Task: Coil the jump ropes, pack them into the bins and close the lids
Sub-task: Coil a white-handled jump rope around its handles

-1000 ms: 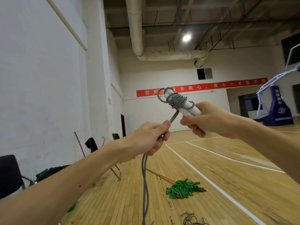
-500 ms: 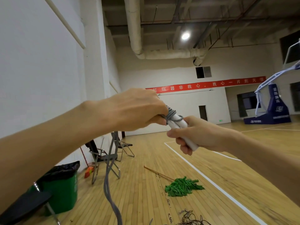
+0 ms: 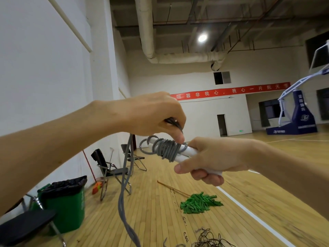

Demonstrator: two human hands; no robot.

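Gym hall: wooden floor (image 3: pixel 160 220) with white court lines, white wall (image 3: pixel 44 68) on the left, basketball stand (image 3: pixel 299 113) far right. The jump rope (image 3: pixel 170 150) is held in the air above the floor and rests on nothing. Right hand (image 3: pixel 210 157) grips the white handles (image 3: pixel 187 153) at their lower end. Left hand (image 3: pixel 156 114) pinches the grey cord (image 3: pixel 124 184) just above the coil (image 3: pixel 165 148) wound round the handles' top, and the spare cord hangs doubled down to the floor. Likely light; the cord looks limp and springy, so wraps may slide off the smooth plastic unless kept taut. Best hold: handles firmly, cord close to the coil. Folding chairs (image 3: pixel 110 168), green bin (image 3: pixel 65 207) and green mop (image 3: pixel 199 204) are on the floor, with a dark rope tangle (image 3: pixel 210 239) at its near edge.
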